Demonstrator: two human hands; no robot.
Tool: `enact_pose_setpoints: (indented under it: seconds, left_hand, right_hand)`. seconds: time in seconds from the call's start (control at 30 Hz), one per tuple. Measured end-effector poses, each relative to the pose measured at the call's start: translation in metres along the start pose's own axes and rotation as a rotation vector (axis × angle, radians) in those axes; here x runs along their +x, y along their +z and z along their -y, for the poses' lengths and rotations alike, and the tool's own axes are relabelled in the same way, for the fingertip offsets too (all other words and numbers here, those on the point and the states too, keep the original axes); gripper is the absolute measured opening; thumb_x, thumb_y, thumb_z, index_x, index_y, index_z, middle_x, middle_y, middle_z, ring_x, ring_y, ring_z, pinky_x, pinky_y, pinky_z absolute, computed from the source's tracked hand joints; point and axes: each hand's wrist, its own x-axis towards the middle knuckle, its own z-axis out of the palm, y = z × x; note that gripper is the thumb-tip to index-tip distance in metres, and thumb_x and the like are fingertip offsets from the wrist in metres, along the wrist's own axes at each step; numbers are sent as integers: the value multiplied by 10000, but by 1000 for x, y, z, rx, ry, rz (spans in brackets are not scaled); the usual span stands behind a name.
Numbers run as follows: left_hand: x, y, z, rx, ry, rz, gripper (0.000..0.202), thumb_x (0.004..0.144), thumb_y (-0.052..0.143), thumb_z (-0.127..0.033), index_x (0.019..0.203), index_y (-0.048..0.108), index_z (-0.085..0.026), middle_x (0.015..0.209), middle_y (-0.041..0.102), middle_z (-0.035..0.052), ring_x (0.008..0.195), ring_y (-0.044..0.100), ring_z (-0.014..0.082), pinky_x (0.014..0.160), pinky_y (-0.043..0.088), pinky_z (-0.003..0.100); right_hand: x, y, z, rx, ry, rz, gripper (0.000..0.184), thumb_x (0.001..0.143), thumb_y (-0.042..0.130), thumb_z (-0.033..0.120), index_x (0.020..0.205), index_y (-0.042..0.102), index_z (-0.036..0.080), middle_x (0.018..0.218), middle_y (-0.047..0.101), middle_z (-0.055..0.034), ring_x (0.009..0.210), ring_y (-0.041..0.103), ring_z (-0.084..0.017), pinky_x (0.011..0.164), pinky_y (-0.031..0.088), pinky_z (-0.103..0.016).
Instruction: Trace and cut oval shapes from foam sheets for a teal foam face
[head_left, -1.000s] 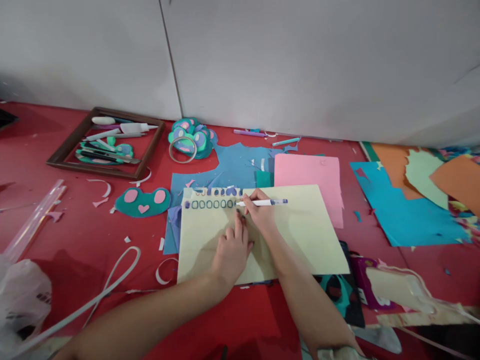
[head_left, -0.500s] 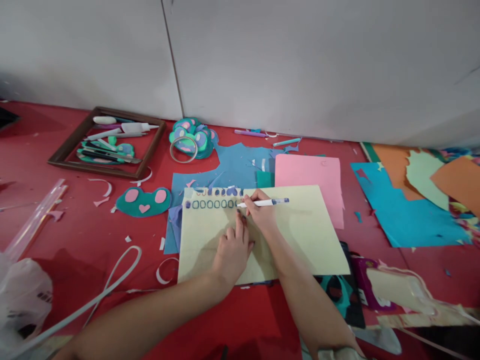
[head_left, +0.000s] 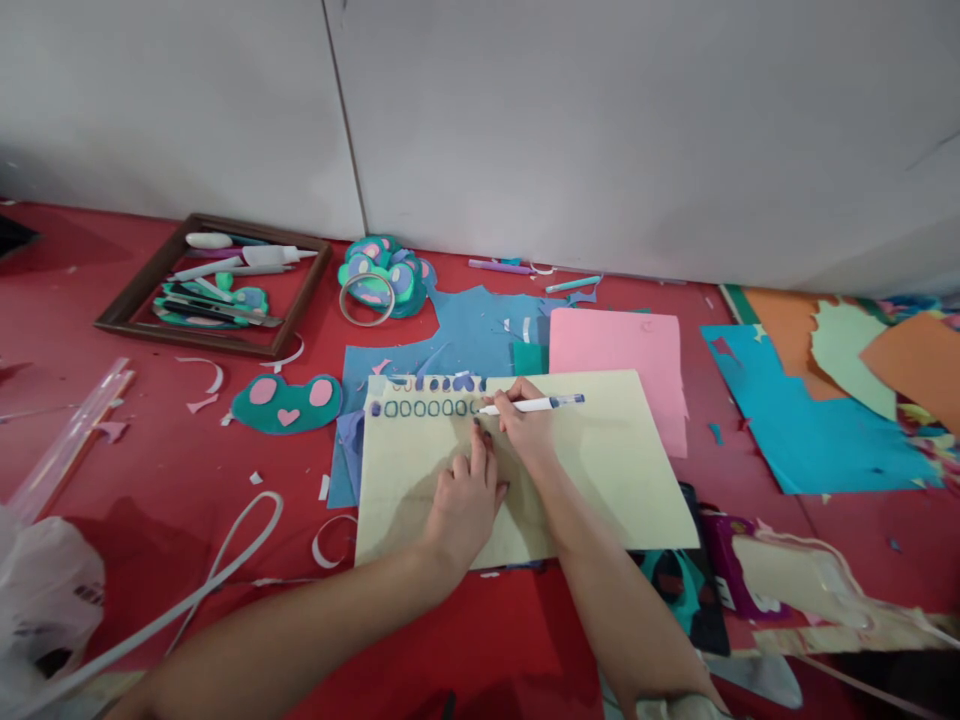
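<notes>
A pale yellow sheet (head_left: 600,470) lies on the red table in front of me. Along its top left runs a row of small drawn rounded outlines (head_left: 420,408), with blue shapes just above them. My right hand (head_left: 525,425) grips a white pen with a blue cap (head_left: 536,404), its tip at the right end of the row. My left hand (head_left: 465,500) lies flat on the sheet, fingers stretched out, just left of the right hand.
A pink sheet (head_left: 622,350) and blue paper (head_left: 465,335) lie behind the yellow one. A brown frame (head_left: 142,290) holding pens and cutters sits at back left, beside a tape ring (head_left: 365,299). A teal mask shape (head_left: 285,403), scraps, and coloured sheets (head_left: 825,400) surround the area.
The pen and my right hand have shifted very slightly to the right along the row. My left hand has stayed put.
</notes>
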Motion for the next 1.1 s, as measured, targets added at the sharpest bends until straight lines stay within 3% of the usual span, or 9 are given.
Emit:
enact_pose_setpoints:
  seconds: [0.57, 0.9, 1.1]
  left_hand:
    - [1, -1, 0, 74, 24, 11, 494, 953, 411, -280, 1398, 445, -68, 1463, 431, 220, 834, 624, 214, 610, 526, 302]
    - [0, -2, 0, 66, 15, 3, 485, 952, 410, -268, 1398, 449, -81, 1462, 429, 225, 831, 628, 203, 614, 525, 292]
    - [1, 0, 1, 72, 24, 6, 488, 953, 416, -276, 1397, 449, -77, 1465, 426, 220, 836, 633, 203, 607, 535, 289]
  right_hand:
    - [-1, 0, -5, -90, -44, 25, 341, 793, 550, 371, 567, 322, 252, 451, 339, 93, 448, 389, -114, 590, 436, -283]
    - [0, -2, 4, 7, -17, -57, 330, 802, 548, 379, 570, 345, 262, 418, 335, 90, 484, 546, -148, 562, 458, -283]
    - [-2, -4, 10, -21, -47, 7, 314, 818, 579, 412, 595, 423, 255, 438, 504, 61, 475, 558, -139, 538, 446, -272]
